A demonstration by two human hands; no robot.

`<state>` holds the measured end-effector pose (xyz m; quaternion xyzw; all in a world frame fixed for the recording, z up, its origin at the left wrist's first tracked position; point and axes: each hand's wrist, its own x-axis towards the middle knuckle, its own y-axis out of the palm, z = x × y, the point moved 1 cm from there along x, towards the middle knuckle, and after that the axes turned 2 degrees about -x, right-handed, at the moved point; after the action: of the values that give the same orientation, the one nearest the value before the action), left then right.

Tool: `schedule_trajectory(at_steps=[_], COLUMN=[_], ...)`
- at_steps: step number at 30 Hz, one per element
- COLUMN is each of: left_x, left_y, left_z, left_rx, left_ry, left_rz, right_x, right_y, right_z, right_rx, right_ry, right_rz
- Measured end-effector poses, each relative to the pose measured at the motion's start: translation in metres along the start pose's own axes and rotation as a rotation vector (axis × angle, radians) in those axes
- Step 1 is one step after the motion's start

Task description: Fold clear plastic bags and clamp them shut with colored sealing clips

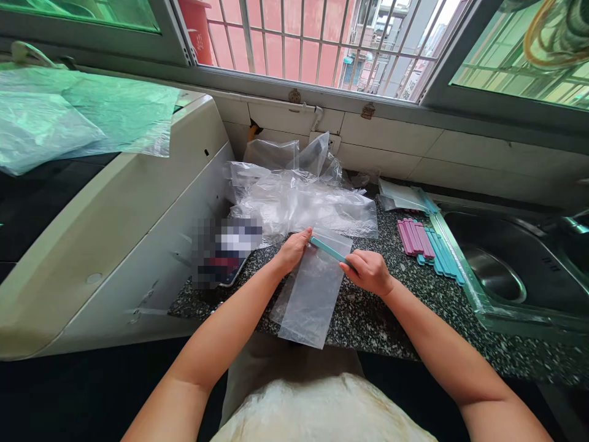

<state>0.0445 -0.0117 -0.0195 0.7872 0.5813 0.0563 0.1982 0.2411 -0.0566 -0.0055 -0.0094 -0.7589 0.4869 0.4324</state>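
1. Pixelated blocks cover a flat item (pixel 224 248) on the bench (pixel 381 319) at about 9 o'clock from my hands; I cannot tell what it is.
2. My left hand (pixel 293 248) is closed on the left end of a teal sealing clip (pixel 329 250), thumb on top. My right hand (pixel 368 271) is curled over the clip's right end, and that end is hidden under the fingers.
3. That clip lies across the top edge of a clear plastic bag (pixel 309 294), which rests flat on the speckled bench and reaches toward 6 o'clock, its lower corner just past the bench edge. I cannot make out anything inside the bag; it looks flat.
4. At 12 o'clock from my hands sits a heap of crumpled clear plastic bags (pixel 299 196), piled so that I cannot count them or see what lies under them.
5. At 3 o'clock, well apart from my right hand, pink clips (pixel 414 237) and teal clips (pixel 440 256) lie side by side on the bench, the teal ones touching the sink (pixel 473 301) rim.
6. Just beyond them, at 1 o'clock, lies a small stack of flat bags (pixel 402 195).
7. The sink is cut off at the right edge; its basin shows only a drain.
8. At 10 o'clock a white appliance (pixel 138 227) carries a loose plastic sheet (pixel 78 116) on top, partly out of frame.
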Motion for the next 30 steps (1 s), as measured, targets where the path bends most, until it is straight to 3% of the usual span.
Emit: schedule_trajectory(at_steps=[10,30], left_x=[0.002,0.001], left_y=[-0.004,-0.005], left_z=[0.002,-0.003], left_rx=[0.083,0.16], left_ry=[0.067,0.088], left_rz=[-0.001,-0.038], right_x=[0.0,0.003], right_y=[-0.002,-0.01], right_z=[-0.002,-0.005], right_rx=[0.0,0.027], right_ry=[0.082,0.126], right_rz=[-0.093,-0.123])
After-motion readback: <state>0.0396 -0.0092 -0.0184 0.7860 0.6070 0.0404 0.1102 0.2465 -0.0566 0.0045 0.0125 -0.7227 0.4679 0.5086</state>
